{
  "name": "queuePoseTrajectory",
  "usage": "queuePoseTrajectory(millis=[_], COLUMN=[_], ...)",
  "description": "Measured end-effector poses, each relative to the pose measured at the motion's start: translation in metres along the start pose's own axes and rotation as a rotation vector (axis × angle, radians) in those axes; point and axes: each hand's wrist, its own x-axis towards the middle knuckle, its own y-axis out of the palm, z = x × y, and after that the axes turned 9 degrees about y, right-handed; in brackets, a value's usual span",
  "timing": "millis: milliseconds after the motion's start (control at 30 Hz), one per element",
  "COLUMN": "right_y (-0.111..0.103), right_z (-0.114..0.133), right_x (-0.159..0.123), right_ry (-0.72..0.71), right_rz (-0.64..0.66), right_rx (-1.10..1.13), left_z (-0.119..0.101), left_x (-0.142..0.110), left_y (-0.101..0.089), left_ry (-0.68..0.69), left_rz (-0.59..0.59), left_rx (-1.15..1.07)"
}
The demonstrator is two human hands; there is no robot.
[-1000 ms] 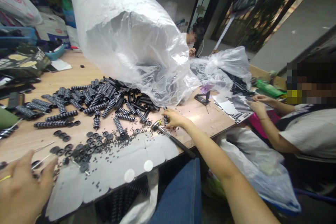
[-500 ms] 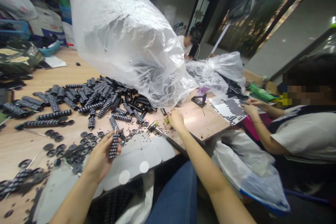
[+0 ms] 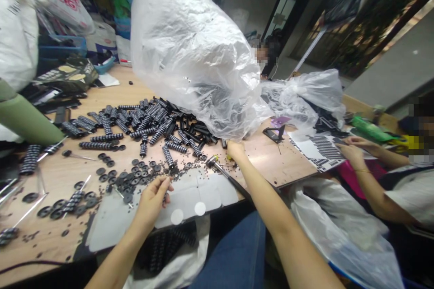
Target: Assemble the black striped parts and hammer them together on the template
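Note:
My left hand [image 3: 154, 201] is above the grey sheet [image 3: 118, 216], thumb and fingers curled together. A small dark bit shows at its fingers; what they hold is mostly hidden. Just beyond its fingertips a black-and-white checked roller [image 3: 167, 156] lies on the table. My right hand [image 3: 236, 150] reaches forward to the edge of the big plastic bag [image 3: 203, 63], its fingers curled and largely out of sight. A yellow piece [image 3: 229, 157] peeks out below it. Near that hand lies a hammer [image 3: 224, 172], its handle towards me.
Many checked rollers [image 3: 145, 117] are heaped at the bag's left. Black discs [image 3: 135, 171] and tiny dark bits spread over the wooden table [image 3: 288, 162]. A black stand [image 3: 274, 133] is at the right. Another person's hands [image 3: 354, 149] work over a patterned sheet [image 3: 325, 149].
The view has swung left, bringing a green cylinder in. The checked roller seen in my left hand before no longer shows there. My right hand still reaches by the bag's edge.

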Motion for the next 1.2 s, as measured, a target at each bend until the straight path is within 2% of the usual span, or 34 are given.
queuePoseTrajectory(millis=[267,467,600,700,800,867,1000,1200], right_y=[0.001,0.001,0.005,0.007,0.004,0.001,0.001,0.009], right_z=[0.026,0.036,0.059,0.085,0.104,0.111,0.116,0.117], right_x=[-0.024,-0.048,-0.09,-0.126,-0.15,-0.157,-0.16,-0.164], right_ry=[0.005,-0.034,-0.156,-0.221,-0.183,-0.141,-0.077,-0.136], right_rz=[-0.133,-0.138,-0.012,0.154,0.356,0.453,0.545,0.497], right_rx=[0.174,0.486,0.75,1.015,1.426,1.582,1.662,1.582], left_z=[-0.005,0.002,0.005,0.005,0.003,0.002,0.004,0.007], left_x=[-0.01,-0.018,-0.023,-0.026,-0.03,-0.032,-0.036,-0.04], left_y=[-0.002,-0.001,0.0,0.0,-0.002,-0.005,-0.011,-0.013], left_ry=[-0.008,0.015,0.031,0.102,0.216,0.243,0.252,0.302], left_rz=[0.07,0.073,0.065,0.073,0.058,0.054,0.082,0.081], left_rx=[0.054,0.048,0.137,0.254,0.357,0.406,0.469,0.595])
